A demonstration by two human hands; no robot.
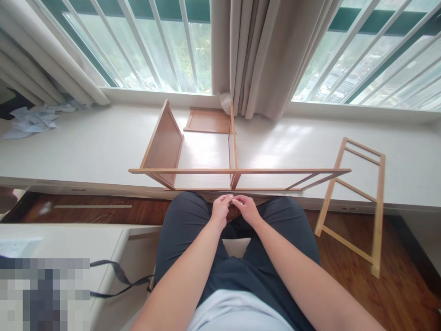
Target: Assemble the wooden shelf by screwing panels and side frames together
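My left hand [222, 209] and my right hand [245, 208] meet above my lap, fingertips pinched together. Whatever lies between the fingers is too small or hidden to make out. Just beyond them a partly joined wooden frame [203, 171] rests along the front of the white ledge. A brown panel [163, 140] stands upright at its left, and an upright divider [233, 142] rises near its middle. Farther back, another brown panel [208, 120] lies by the curtain. Neither hand touches the wood.
A separate light wooden frame [378, 207] leans on the ledge [282, 142] at the right, its feet near the floor. Crumpled papers [32, 120] lie at the far left. A white desk [86, 246] with a dark strap [119, 271] stands to my left. Curtains [262, 55] hang behind.
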